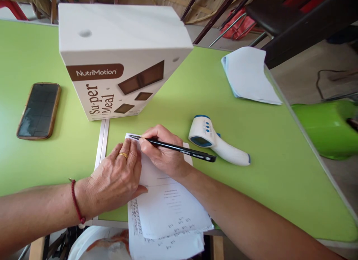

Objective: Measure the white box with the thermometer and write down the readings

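Observation:
My right hand (165,155) grips a black pen (183,149), its tip at the top edge of some printed sheets of paper (170,204). Flat on the left side of these sheets lies my left hand (119,174), fingers stretched out near the pen's tip, with nothing held. It wears a gold ring, and a red cord bracelet (75,200) circles the wrist. The sheets hang over the table's near edge and carry handwritten marks lower down. A white and blue infrared thermometer (216,142) lies to the right of my right hand.
On the green table (268,148) a large white NutriMotion box (120,32) stands beyond my hands. A phone (39,111) lies at left, folded white papers (247,75) at far right. A green stool (326,127) stands off the right edge; a white bucket (81,241) sits below the near edge.

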The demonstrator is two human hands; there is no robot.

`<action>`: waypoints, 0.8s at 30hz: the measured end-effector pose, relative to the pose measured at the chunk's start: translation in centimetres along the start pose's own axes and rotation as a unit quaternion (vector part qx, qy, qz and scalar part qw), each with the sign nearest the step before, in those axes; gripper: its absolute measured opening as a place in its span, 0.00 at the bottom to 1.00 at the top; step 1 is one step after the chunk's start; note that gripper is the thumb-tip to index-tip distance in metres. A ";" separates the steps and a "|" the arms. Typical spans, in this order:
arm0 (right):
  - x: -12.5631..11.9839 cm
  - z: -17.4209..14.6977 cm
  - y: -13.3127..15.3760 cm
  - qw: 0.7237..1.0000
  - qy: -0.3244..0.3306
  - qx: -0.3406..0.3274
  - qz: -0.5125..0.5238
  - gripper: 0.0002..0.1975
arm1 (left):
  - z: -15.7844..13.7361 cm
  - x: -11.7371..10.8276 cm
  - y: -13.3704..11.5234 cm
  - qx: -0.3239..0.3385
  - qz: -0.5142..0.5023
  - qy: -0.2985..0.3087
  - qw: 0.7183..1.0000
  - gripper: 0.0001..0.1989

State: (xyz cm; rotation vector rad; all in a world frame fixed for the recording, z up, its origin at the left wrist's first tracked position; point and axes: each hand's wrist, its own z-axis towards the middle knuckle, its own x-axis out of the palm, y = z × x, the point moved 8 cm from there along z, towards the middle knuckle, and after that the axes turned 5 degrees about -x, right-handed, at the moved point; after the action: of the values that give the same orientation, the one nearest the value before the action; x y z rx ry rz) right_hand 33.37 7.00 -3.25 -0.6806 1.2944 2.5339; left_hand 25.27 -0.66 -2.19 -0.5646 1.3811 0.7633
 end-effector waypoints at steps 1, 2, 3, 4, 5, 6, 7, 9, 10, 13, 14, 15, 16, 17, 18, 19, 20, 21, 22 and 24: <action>0.0 0.0 0.0 1.000 -0.001 0.000 -0.001 0.08 | 0.0 0.0 0.0 0.001 0.000 0.000 1.000 0.43; 0.0 0.0 0.0 1.000 -0.002 0.000 -0.002 0.08 | 0.0 0.0 0.0 0.000 0.001 0.001 1.000 0.43; 0.0 -0.1 0.0 1.000 -0.002 0.002 -0.003 0.07 | 0.0 0.0 0.1 0.000 0.001 0.000 1.000 0.42; 0.0 -0.1 -0.1 1.000 -0.002 0.004 -0.004 0.07 | 0.0 0.0 0.1 0.000 0.000 0.000 1.000 0.43; 0.0 -0.1 -0.1 1.000 -0.003 0.006 -0.004 0.07 | 0.0 0.1 0.1 -0.001 -0.001 0.001 1.000 0.43; 0.0 -0.1 -0.1 1.000 -0.003 0.008 -0.003 0.07 | 0.0 0.1 0.1 -0.001 -0.001 0.001 1.000 0.43; 0.0 -0.1 -0.2 1.000 -0.002 0.010 -0.002 0.07 | 0.0 0.2 0.1 -0.001 -0.002 0.003 1.000 0.43; 0.0 -0.1 -0.2 1.000 -0.002 0.010 -0.003 0.08 | 0.0 0.2 0.1 0.001 -0.003 0.007 1.000 0.43; 0.0 -0.1 -0.2 1.000 -0.002 0.010 -0.004 0.08 | 0.0 0.2 0.1 0.001 -0.004 0.008 1.000 0.43; 0.0 -0.1 -0.2 1.000 0.000 0.006 -0.006 0.07 | 0.0 0.2 0.1 0.001 -0.004 0.009 1.000 0.43; 0.0 -0.1 -0.2 1.000 -0.001 0.005 -0.006 0.07 | 0.0 0.1 0.1 0.001 -0.003 0.009 1.000 0.43; 0.0 -0.1 -0.2 1.000 -0.001 0.003 -0.004 0.07 | 0.0 0.1 0.1 0.001 -0.003 0.008 1.000 0.43; 0.0 -0.1 -0.1 1.000 0.000 0.002 -0.002 0.07 | 0.0 0.1 0.1 0.001 -0.002 0.008 1.000 0.44; 0.0 -0.1 -0.1 1.000 0.001 0.000 0.000 0.07 | 0.0 0.1 0.1 0.001 -0.002 0.008 1.000 0.44; 0.1 0.0 -0.1 1.000 0.004 0.000 0.001 0.07 | 0.0 0.2 0.0 0.002 -0.001 0.008 1.000 0.44; 0.1 0.0 0.0 1.000 0.005 -0.001 0.002 0.07 | 0.0 0.2 0.0 0.002 -0.001 0.007 1.000 0.43; 0.1 0.0 0.0 1.000 0.005 -0.002 0.002 0.07 | 0.0 0.2 0.0 0.001 -0.001 0.005 1.000 0.43; 0.1 0.0 0.1 1.000 0.007 -0.004 0.003 0.07 | 0.0 0.2 0.0 0.002 -0.002 0.004 1.000 0.43; 0.1 0.0 0.1 1.000 0.008 -0.006 0.004 0.07 | 0.0 0.2 0.0 0.002 -0.003 0.004 1.000 0.44; 0.2 0.1 0.2 1.000 0.012 -0.011 0.006 0.08 | -0.1 0.2 0.0 0.001 -0.004 0.004 1.000 0.44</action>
State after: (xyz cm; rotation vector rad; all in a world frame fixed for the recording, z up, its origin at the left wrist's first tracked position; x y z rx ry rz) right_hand 33.10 6.93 -3.13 -0.7109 1.2826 2.5612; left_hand 25.26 -0.71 -2.35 -0.5718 1.3869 0.7548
